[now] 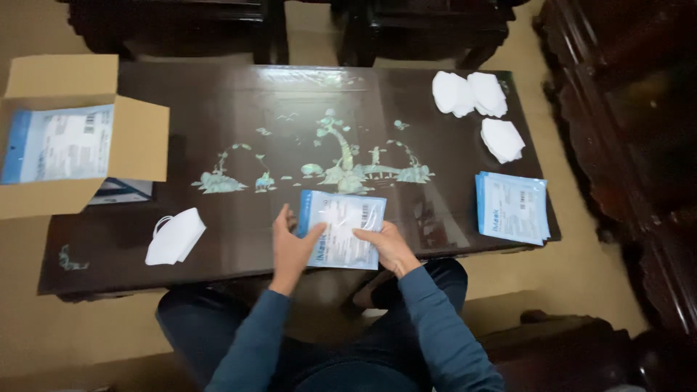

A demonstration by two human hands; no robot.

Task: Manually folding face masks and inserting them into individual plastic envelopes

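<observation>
With the pouch [341,229] at the table's [239,109] near edge, the left hand [290,250] pinching its left side and the right hand [388,247] gripping its near right corner, it is probably best to keep both grips firm and the pouch flat.

On the dark inlaid wooden table [218,94], the clear-and-blue plastic mask packet [341,229] lies at the near edge. Left of the packet lies a folded white face mask [175,236]; farther left, an open cardboard box [69,138]. Right of the packet lies a stack of matching packets [512,207]; behind that stack, three piles of white masks [479,109].
</observation>
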